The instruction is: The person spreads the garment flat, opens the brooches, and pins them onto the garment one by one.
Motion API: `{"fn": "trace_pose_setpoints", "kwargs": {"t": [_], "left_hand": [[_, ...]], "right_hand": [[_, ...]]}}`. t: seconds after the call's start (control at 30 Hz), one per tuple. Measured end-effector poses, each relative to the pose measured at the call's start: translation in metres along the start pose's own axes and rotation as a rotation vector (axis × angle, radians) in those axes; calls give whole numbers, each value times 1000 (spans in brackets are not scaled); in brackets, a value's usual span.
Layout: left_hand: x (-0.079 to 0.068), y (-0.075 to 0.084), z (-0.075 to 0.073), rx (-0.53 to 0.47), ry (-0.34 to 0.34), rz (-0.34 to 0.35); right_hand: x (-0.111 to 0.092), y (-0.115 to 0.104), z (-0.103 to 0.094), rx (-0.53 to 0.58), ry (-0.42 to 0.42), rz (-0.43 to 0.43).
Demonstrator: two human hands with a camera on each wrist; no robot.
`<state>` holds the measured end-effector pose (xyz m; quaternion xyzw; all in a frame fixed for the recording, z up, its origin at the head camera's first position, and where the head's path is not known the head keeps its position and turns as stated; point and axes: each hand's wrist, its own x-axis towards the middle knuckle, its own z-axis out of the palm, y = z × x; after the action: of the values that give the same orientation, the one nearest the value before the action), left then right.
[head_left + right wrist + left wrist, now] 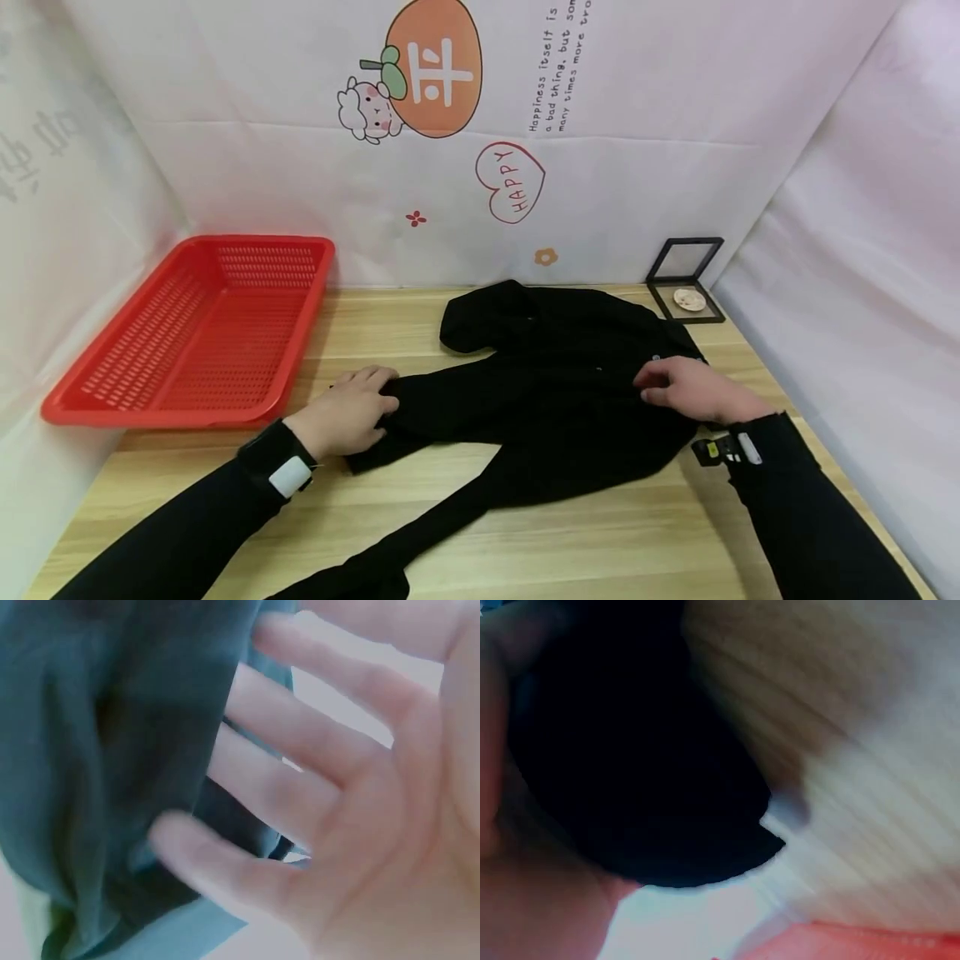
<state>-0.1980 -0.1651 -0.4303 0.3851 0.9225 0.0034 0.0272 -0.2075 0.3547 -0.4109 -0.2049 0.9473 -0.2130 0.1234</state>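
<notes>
A black buttoned shirt (555,417) lies spread on the wooden table, with a long sleeve (442,521) reaching toward the near left. My left hand (348,412) is over the left end of its cloth. In the left wrist view, black cloth (645,765) covers much of the palm side, so whether the fingertips pinch it is hidden. Over the shirt's right part, near a small button (656,358), is my right hand (686,387). Spread fingers (281,799) show in the right wrist view beside the edge of the cloth, which looks bluish there.
At the back left stands a red plastic basket (296,367) with perforated walls. A small black frame (686,242), opened like a stand with a round pale piece in it, sits in the back right corner. White printed sheets (637,183) enclose the back and sides.
</notes>
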Motion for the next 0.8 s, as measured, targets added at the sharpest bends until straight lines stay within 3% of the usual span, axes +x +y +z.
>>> {"fn": "trace_pose_setpoints", "kwargs": {"t": [0.07,0.17,0.3,0.37,0.43,0.57,0.63,0.73,0.8], "left_hand": [[3,-2,4,10,69,54],[4,-9,6,104,197,76],[2,-17,6,269,371,-8],[1,-18,5,313,397,-56],[-3,-16,3,301,322,-84],[-10,-4,-1,120,29,-110],[-15,7,-5,52,-68,-139],[-21,29,-12,10,-31,-128],[-25,48,-14,-54,-5,-69]], "right_hand": [[-3,2,0,-47,78,27],[-2,5,6,-110,142,65],[0,11,15,-146,89,99],[0,12,19,-144,56,113],[-1,9,19,-146,33,120],[-2,-13,15,-181,38,82],[-2,-30,16,-207,74,26],[2,-56,26,-198,117,-130],[5,-72,37,-170,77,-245]]}}
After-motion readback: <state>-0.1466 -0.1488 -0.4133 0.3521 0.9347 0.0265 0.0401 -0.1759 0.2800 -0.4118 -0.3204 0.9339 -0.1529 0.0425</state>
